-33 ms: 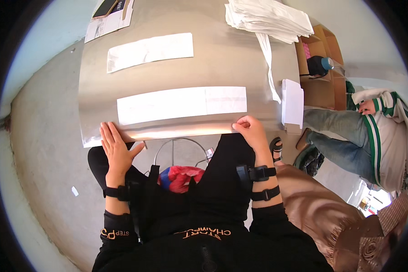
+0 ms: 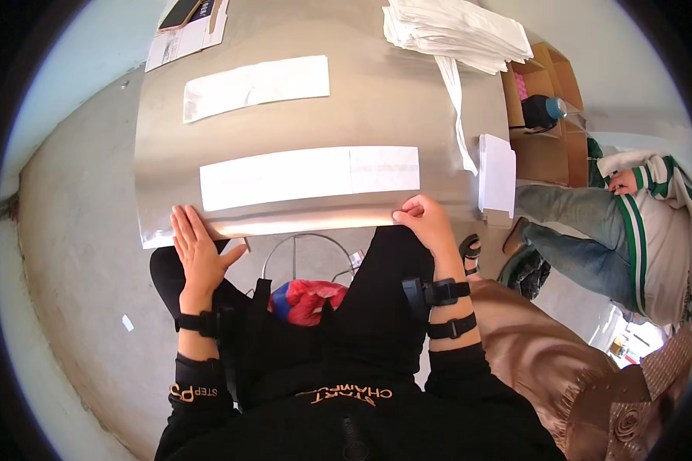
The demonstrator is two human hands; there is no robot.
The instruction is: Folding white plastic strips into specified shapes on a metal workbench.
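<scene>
My left hand (image 2: 196, 250) rests on the front left edge of the metal table (image 2: 277, 131), its fingers stretched out and the thumb apart. At the front edge to the right, my right hand (image 2: 427, 224) has its fingers curled in and the thumb near the index finger; nothing shows between them. A long white paper-like strip (image 2: 277, 178) lies flat between and beyond both hands, touched by neither. It has a crosswise line toward its right end. Farther off lies a shorter white strip (image 2: 257, 88), slightly wrinkled.
A pile of folded white sheets (image 2: 454, 32) lies far right, a narrow white strip (image 2: 455, 107) trailing from it. White cards (image 2: 497, 173) stand at the right edge. A phone (image 2: 181, 13) sits far left. Beyond the right side are a shelf (image 2: 542, 150) and a person in jeans (image 2: 584, 238).
</scene>
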